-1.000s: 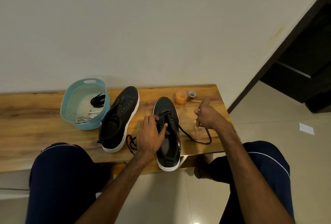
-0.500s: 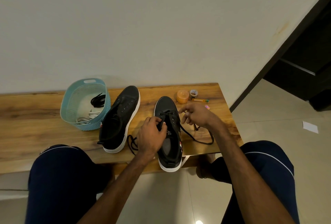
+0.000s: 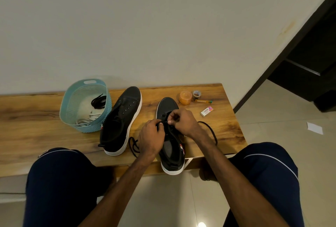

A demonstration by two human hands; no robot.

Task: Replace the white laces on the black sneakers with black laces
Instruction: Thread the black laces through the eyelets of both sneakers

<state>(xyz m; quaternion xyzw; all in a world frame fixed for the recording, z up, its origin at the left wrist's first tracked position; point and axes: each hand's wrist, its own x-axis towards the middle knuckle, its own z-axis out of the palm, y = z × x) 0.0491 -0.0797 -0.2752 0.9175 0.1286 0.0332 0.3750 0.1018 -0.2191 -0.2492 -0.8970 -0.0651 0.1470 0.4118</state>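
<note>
A second ago the right grip (image 3: 181,120) was lifted away toward the orange pot (image 3: 185,97), drawing slack through. It has since come back over the eyelets to meet the left grip (image 3: 151,136), uncovering an eraser (image 3: 206,111) on the counter (image 3: 36,127). That suggests one pass is pulled through and the next eyelet is being threaded. Both grips are curled tight: the right pinches the black lace (image 3: 211,130) between thumb and fingertip, and the left seems to pinch the same short taut stretch at the eyelet row. The shoe (image 3: 172,161) lies toe-away at the counter's near edge, heel overhanging, with lace loops trailing on either side. The other shoe (image 3: 123,117), beside it, shows bare eyelets. White laces (image 3: 89,117) and a spare black one lie in the basket (image 3: 85,81).
</note>
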